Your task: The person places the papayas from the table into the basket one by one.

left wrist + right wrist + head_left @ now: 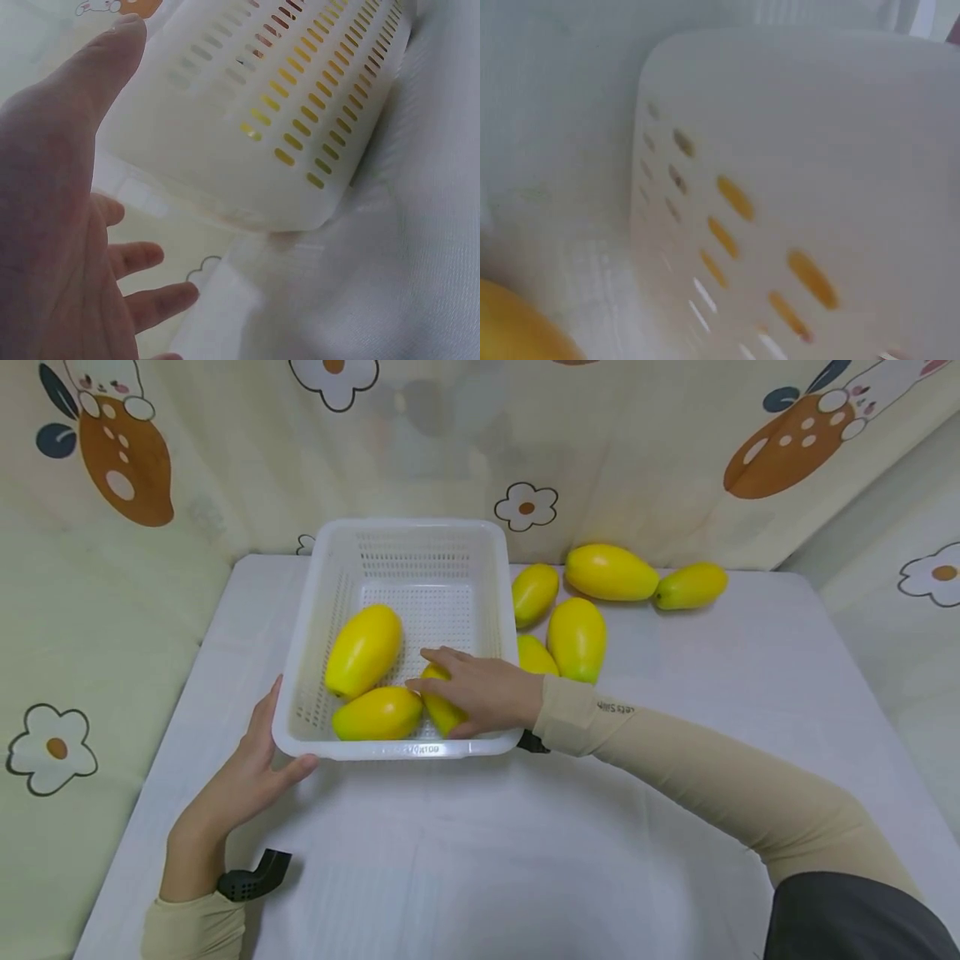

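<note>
A white plastic basket (408,749) with slotted walls stands on the table. Inside it, my right hand (487,692) reaches over the right wall and grips a yellow mango (444,717), its fingers and thumb spread around the fruit and partly covering it. Just left of that fruit lies another mango (377,713), with a larger mango (365,650) behind. At the basket's front left corner is my left hand (251,772), fingers extended along the outside and thumb near the front rim. The left wrist view shows its palm and loosely spread fingers (161,304) beside the basket wall (202,150).
Right of the basket lie several more mangoes, among them a big upright one (577,639), a long one (611,572) at the back and a smaller one (691,586). A white cloth covers the table (465,860). Patterned curtains (637,460) hang behind and at the sides.
</note>
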`<state>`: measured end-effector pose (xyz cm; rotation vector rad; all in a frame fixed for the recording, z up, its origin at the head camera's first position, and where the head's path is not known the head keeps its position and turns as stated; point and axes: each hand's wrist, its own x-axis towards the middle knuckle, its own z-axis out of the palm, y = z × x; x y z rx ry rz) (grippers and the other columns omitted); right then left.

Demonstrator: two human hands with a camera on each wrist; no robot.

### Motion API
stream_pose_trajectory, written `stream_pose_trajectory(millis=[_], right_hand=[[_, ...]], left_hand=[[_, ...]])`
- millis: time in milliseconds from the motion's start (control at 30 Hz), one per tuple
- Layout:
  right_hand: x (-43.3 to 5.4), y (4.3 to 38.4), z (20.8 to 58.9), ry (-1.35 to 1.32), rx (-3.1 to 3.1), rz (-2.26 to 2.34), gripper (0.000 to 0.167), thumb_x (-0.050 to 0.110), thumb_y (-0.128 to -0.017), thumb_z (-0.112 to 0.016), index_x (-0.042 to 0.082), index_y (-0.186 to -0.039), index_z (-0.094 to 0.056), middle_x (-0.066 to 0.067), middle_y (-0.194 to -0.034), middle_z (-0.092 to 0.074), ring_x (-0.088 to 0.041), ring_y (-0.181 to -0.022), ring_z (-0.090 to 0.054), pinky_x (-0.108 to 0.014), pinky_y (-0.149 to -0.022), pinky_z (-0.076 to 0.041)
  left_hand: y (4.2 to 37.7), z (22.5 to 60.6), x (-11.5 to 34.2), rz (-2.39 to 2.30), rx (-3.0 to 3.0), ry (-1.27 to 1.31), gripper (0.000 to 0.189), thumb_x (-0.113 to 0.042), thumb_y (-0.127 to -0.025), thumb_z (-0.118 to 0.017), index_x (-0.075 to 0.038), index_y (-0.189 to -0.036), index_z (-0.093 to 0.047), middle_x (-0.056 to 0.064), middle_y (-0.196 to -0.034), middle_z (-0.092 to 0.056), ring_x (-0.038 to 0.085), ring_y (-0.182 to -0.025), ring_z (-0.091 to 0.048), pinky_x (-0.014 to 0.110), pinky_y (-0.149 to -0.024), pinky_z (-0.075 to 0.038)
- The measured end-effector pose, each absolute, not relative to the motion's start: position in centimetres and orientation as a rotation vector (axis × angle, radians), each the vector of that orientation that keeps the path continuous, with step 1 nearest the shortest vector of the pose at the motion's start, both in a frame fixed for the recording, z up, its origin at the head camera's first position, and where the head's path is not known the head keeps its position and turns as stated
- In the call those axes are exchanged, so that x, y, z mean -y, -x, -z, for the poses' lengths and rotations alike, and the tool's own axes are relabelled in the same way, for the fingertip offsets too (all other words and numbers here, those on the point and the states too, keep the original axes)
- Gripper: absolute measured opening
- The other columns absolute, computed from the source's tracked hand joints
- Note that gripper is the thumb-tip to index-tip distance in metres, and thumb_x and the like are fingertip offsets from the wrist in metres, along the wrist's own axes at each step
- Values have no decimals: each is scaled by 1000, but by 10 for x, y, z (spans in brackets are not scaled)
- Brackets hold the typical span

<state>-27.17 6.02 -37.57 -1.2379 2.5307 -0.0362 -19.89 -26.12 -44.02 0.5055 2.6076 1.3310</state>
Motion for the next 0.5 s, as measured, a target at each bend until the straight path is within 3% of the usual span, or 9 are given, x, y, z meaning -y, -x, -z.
stream_pose_trajectory(millis=[200,500], right_hand=[[-61,269,365,1265,-2572,16,77,48,-88,-62,21,-151,-26,-12,-155,-27,-26,-139,-35,-38,-108,-38],[-85,264,341,1311,-2722,182,75,42,-90,-62,16,-151,-25,-8,-153,-32,-25,-137,-37,-38,-106,-41]], left_hand=[[200,441,260,-1336,-2614,-523,110,-14,-79,-73,-33,-152,6,-1,-157,-5,26,-138,-13,72,-104,-17],[199,440,260,-1334,-2614,-526,110,-13,-78,-73,-33,-152,5,-1,-157,-6,26,-138,-13,72,-104,-17]])
